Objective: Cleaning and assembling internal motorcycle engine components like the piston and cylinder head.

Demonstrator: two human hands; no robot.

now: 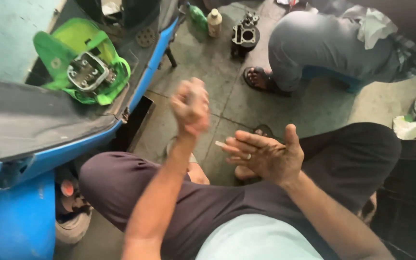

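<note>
My left hand is raised above my knee, closed in a fist and blurred; whether anything is inside it I cannot tell. My right hand is held flat, palm up, fingers stretched to the left, with a small pale flat piece at the fingertips. Both hands look smeared with grease. I am crouched, my dark trousers below the hands.
A blue scooter body fills the left, with a metal engine part on a green cloth on its footboard. Another person squats at the top right beside an engine cylinder, a pale bottle and a green bottle.
</note>
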